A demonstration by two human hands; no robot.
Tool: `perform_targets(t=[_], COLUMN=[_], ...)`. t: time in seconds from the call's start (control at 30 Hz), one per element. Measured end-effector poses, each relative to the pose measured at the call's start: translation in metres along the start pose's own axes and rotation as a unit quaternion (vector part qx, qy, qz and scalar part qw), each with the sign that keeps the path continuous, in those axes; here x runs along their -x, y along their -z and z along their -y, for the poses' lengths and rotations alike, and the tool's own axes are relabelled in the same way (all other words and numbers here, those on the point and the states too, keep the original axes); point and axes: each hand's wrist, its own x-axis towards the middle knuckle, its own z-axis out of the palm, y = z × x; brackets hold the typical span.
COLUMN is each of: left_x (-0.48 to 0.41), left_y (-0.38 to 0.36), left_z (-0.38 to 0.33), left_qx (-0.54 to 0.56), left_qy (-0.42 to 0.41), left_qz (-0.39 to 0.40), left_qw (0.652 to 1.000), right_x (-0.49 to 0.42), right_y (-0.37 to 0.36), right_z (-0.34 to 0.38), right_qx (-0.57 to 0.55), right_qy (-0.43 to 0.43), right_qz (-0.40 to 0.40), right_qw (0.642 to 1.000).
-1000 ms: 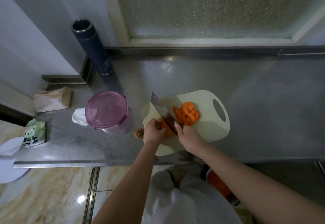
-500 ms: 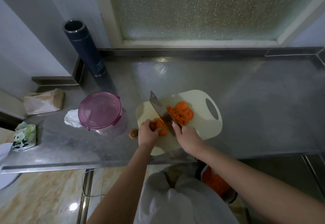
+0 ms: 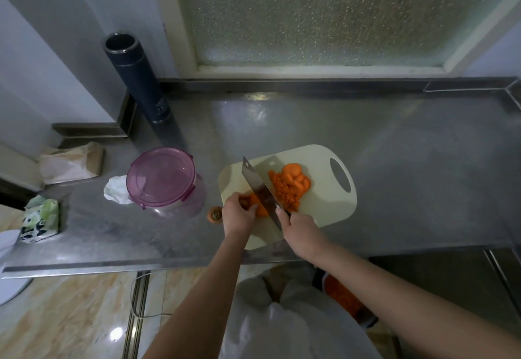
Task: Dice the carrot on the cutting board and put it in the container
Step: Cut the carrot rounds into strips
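Observation:
A cream cutting board (image 3: 324, 206) lies on the steel counter. On it sits a heap of diced and sliced carrot (image 3: 290, 185). My left hand (image 3: 238, 215) grips the uncut piece of carrot (image 3: 258, 206) at the board's left edge, and the fingers hide most of it. My right hand (image 3: 300, 225) grips the handle of a cleaver (image 3: 258, 188), whose blade stands against the carrot piece, between it and the heap. A clear container with a purple lid (image 3: 162, 178) stands left of the board, closed.
A cut carrot end (image 3: 214, 214) lies on the counter between container and board. A tall dark flask (image 3: 138, 79) stands at the back left. A crumpled white tissue (image 3: 117, 189), a paper bag (image 3: 72, 161) and a panda-print tissue pack (image 3: 41, 220) lie at the left. The counter edge runs just below my hands.
The cleaver has kept chopping at the same spot beside my left hand. The view has shifted slightly; the hands, the board and the heap stay in place.

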Motion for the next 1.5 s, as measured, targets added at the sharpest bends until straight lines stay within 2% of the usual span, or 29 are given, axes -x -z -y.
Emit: perform_targets(t=[0.2,0.5,0.93,1.23,1.5], left_x=[0.002,-0.004,-0.008,-0.009,-0.007], left_y=[0.001,0.001,-0.001,-0.001,-0.003], left_z=[-0.002,0.002,0.006,0.007,0.011], left_qx=[-0.007,-0.035,-0.068,-0.054,-0.047], left_qy=[-0.002,-0.001,-0.013,-0.018,-0.031], left_qz=[-0.01,0.018,0.035,0.028,0.011], left_qw=[1.0,0.999,0.997,0.998,0.998], right_x=[0.001,0.002,-0.03,-0.041,-0.024], right_y=[0.001,-0.005,-0.027,-0.004,0.012], right_z=[0.005,0.005,0.007,0.004,0.009], right_qx=[0.025,0.025,0.057,-0.01,-0.064], right_qy=[-0.002,-0.007,0.037,-0.001,0.01], right_qz=[0.009,0.009,-0.062,0.009,-0.024], right_qw=[1.0,1.0,0.996,1.0,0.998])
